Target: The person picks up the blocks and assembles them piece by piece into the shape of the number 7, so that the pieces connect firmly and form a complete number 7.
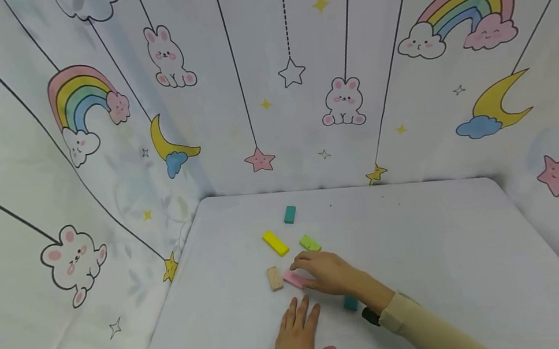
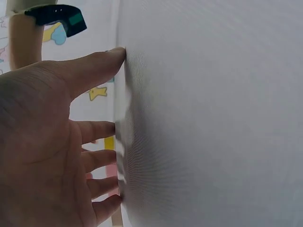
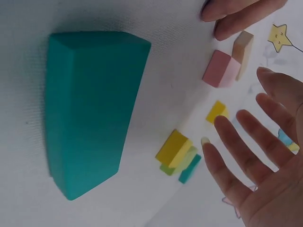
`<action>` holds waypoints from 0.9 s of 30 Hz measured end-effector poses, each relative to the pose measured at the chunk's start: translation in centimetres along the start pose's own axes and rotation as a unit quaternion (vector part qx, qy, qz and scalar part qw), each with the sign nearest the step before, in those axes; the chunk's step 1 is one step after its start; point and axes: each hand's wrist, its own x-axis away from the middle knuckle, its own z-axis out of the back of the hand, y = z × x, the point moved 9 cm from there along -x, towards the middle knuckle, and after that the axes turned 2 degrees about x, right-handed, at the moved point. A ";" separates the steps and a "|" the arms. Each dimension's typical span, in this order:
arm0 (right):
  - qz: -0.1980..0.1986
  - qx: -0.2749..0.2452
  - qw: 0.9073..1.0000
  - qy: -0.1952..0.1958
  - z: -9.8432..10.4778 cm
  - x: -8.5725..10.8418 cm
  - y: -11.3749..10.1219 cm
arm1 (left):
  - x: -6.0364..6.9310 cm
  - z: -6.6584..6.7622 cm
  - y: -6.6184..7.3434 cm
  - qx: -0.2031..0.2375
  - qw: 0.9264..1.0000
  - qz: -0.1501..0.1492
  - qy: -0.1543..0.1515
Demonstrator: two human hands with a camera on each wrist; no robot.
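The left hand (image 1: 297, 341), spread, touched the table (image 1: 439, 242); the right hand (image 1: 329, 272), fingers apart, hovered near a pink block (image 1: 294, 279).

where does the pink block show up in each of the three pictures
Head: lower middle, the pink block between the wooden block and right hand.
Left wrist: left of centre, low; probably the pink patches between fingers of the left hand.
Right wrist: upper right, pink block beside the wooden block.
Shared landmark: the left hand, in all three; the right wrist view shows only its fingers, at the top.
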 end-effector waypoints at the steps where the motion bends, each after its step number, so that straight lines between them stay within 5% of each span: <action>1: 0.005 0.004 1.000 -0.002 -0.1 -0.3 -0.1 | 0.0 0.0 0.1 -0.001 1.000 -0.001 -0.001; 18: 0.035 0.031 0.998 -0.047 -1.6 -2.8 -1.3 | -2.1 0.2 3.6 -0.047 0.992 -0.089 0.075; 27: 0.061 0.038 0.995 -0.073 -1.2 -3.4 -1.8 | -3.4 -0.1 4.7 -0.058 0.992 -0.096 0.062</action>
